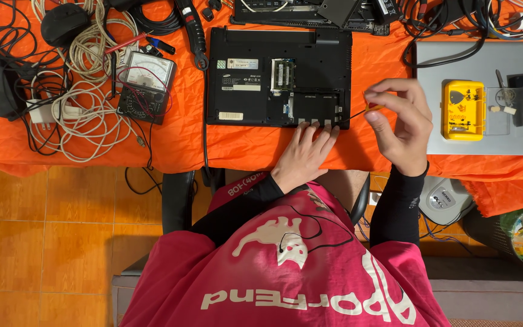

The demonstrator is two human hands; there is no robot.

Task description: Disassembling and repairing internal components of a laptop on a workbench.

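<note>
While our left hand lies flat, fingers spread, on the near edge of the upturned black laptop on the orange cloth, our right hand pinches a thin yellow-handled screwdriver between thumb and fingertips, its tip at the laptop's near right corner. We judge a corner screw is being worked; next calls for steady tip seating. Multimeter sits left, yellow box right.

matt black plastic laptop, orange cloth
</note>
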